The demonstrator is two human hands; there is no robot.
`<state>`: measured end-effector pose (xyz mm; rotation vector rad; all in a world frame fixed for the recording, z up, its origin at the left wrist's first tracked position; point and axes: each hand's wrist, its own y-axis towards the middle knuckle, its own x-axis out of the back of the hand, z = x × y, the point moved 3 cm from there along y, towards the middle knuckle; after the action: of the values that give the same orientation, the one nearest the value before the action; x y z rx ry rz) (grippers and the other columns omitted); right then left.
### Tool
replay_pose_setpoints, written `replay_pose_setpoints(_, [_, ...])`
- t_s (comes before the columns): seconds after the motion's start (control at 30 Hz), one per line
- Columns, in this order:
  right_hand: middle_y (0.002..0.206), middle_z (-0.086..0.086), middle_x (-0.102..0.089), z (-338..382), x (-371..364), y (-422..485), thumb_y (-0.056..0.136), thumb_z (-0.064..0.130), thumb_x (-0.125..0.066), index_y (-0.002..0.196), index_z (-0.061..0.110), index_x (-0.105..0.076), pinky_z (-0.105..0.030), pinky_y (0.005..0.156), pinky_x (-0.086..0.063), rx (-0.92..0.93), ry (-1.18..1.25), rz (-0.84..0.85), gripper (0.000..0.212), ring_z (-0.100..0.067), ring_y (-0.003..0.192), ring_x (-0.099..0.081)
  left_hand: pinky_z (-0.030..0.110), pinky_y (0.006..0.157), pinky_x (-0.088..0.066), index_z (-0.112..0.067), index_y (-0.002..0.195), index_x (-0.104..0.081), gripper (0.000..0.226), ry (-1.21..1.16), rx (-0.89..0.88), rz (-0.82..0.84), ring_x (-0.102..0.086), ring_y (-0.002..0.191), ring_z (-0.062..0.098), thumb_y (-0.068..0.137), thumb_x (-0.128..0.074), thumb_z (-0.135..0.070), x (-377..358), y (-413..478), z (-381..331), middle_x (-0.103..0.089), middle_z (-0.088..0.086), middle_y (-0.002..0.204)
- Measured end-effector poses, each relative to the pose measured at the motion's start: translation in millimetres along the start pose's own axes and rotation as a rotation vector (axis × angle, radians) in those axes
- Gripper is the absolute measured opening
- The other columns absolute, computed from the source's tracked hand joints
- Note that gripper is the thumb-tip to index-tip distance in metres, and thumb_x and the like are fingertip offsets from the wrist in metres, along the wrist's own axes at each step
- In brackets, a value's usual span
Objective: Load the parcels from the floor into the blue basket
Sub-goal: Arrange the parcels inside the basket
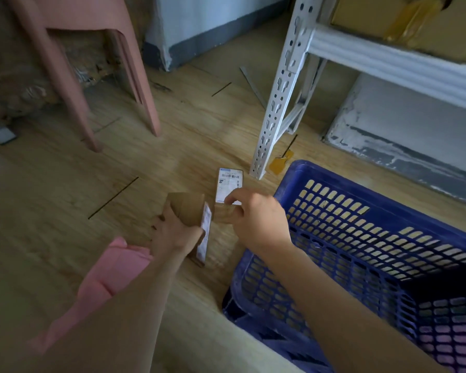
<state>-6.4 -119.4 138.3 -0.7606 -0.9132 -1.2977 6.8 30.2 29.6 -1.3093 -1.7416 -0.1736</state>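
Note:
My left hand (pixel 172 232) grips a small brown cardboard parcel (pixel 189 211), tilted on its edge just above the wooden floor, its white label facing right. A second parcel (pixel 228 184) with a white barcode label lies flat on the floor right beyond it. My right hand (pixel 256 216) reaches down to that parcel and pinches its near edge with curled fingers. The blue plastic basket (pixel 293 181) with slotted walls stands on the floor to the right of both hands; no parcel shows inside it.
A white metal shelf post (pixel 277 103) stands just beyond the parcels, with a yellow tag (pixel 279 164) at its foot. Pink chair legs (pixel 143 84) stand at the back left. A grey wall base (pixel 404 154) runs behind the basket.

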Motion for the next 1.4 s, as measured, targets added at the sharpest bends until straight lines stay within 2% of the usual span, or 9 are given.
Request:
replay_pose_setpoints(0.3, [0.116, 0.002, -0.065, 19.9, 76.3, -56.0, 0.087, 0.003, -0.047, 0.107, 0.019, -0.068, -0.029, 0.082, -0.052, 0.035, 0.101, -0.128, 0.032, -0.014, 0.103, -0.06, 0.046, 0.107, -0.03, -0.028, 0.146, -0.015, 0.095, -0.164, -0.221, -0.178, -0.034, 0.129, 0.033, 0.066, -0.066, -0.022, 86.5, -73.0, -67.6, -0.031, 0.012, 0.143])
replay_pose_setpoints(0.4, [0.113, 0.0, -0.067, 18.5, 99.5, -81.9, 0.089, 0.002, -0.047, 0.11, 0.018, -0.066, -0.022, 0.072, -0.047, 0.015, 0.114, -0.136, 0.033, -0.007, 0.084, -0.059, 0.049, 0.107, -0.032, -0.031, 0.146, -0.014, 0.102, -0.275, -0.327, -0.191, -0.036, 0.128, 0.033, 0.061, -0.07, -0.021, 105.7, -112.9, -94.3, -0.03, 0.01, 0.143])
replay_pose_setpoints(0.57, [0.122, 0.006, -0.062, -0.3, 134.2, -128.8, 0.091, 0.009, -0.051, 0.123, 0.023, -0.06, -0.018, 0.083, -0.042, -0.095, 0.174, -0.199, 0.036, -0.012, 0.107, -0.058, 0.031, 0.084, -0.041, -0.031, 0.145, -0.018, 0.104, -0.491, -0.441, 0.068, -0.048, 0.109, 0.025, 0.055, -0.066, -0.011, 103.2, -181.4, -124.3, -0.037, 0.003, 0.138])
replay_pose_setpoints(0.7, [0.121, 0.003, -0.063, -26.5, 165.8, -163.9, 0.091, 0.012, -0.052, 0.128, 0.023, -0.054, -0.017, 0.078, -0.039, -0.225, 0.205, -0.286, 0.039, -0.014, 0.108, -0.059, 0.023, 0.055, -0.038, -0.019, 0.14, -0.029, 0.082, -0.634, -0.416, 0.34, -0.05, 0.078, 0.01, 0.068, -0.061, 0.002, 83.3, -231.2, -134.0, -0.051, -0.009, 0.093])
replay_pose_setpoints(0.97, [0.126, -0.004, -0.056, -82.1, 188.3, -200.3, 0.09, 0.026, -0.059, 0.137, 0.023, -0.038, -0.024, 0.07, -0.045, -0.452, 0.405, -0.362, 0.052, -0.018, 0.1, -0.058, 0.026, 0.058, -0.041, -0.028, 0.115, -0.048, 0.063, -0.588, -0.373, 0.626, -0.054, 0.082, 0.019, 0.058, -0.058, -0.004, 36.2, -262.1, -146.8, -0.057, 0.002, 0.094])
replay_pose_setpoints(1.03, [0.113, -0.002, -0.059, -99.4, 182.7, -198.4, 0.086, 0.03, -0.064, 0.139, 0.023, -0.035, -0.023, 0.063, -0.046, -0.54, 0.633, -0.343, 0.061, -0.014, 0.085, -0.059, 0.024, 0.055, -0.038, -0.032, 0.099, -0.056, 0.057, -0.567, -0.373, 0.7, -0.051, 0.074, 0.018, 0.047, -0.056, -0.007, 28.1, -257.7, -153.3, -0.056, 0.001, 0.082])
replay_pose_setpoints(1.13, [0.103, -0.003, -0.062, -128.1, 175.3, -189.5, 0.079, 0.042, -0.071, 0.145, 0.028, -0.026, -0.037, 0.078, -0.051, -0.686, 1.09, -0.304, 0.081, -0.02, 0.089, -0.061, 0.024, 0.054, -0.036, -0.023, 0.091, -0.064, 0.056, -0.483, -0.385, 0.825, -0.049, 0.067, 0.018, 0.038, -0.053, -0.011, 13.4, -250.5, -161.0, -0.057, 0.001, 0.071])
replay_pose_setpoints(1.27, [0.089, -0.004, -0.067, -159.2, 165.6, -182.6, 0.075, 0.05, -0.07, 0.128, 0.018, -0.052, -0.033, 0.067, -0.054, -0.75, 1.326, -0.158, 0.065, -0.02, 0.077, -0.063, 0.024, 0.053, -0.028, -0.023, 0.075, -0.066, 0.037, -0.516, -0.295, 0.946, -0.043, 0.064, 0.016, 0.05, -0.047, -0.004, -11.1, -245.9, -174.7, -0.053, 0.001, 0.069])
replay_pose_setpoints(1.4, [0.093, -0.004, -0.072, -179.9, 154.3, -174.8, 0.08, 0.044, -0.069, 0.117, 0.016, -0.062, -0.032, 0.067, -0.054, -0.762, 1.33, -0.032, 0.047, -0.019, 0.079, -0.067, 0.021, 0.045, -0.023, -0.015, 0.087, -0.058, 0.032, -0.681, -0.201, 0.937, -0.038, 0.044, 0.012, 0.06, -0.043, -0.005, -45.8, -226.6, -184.6, -0.051, -0.004, 0.047])
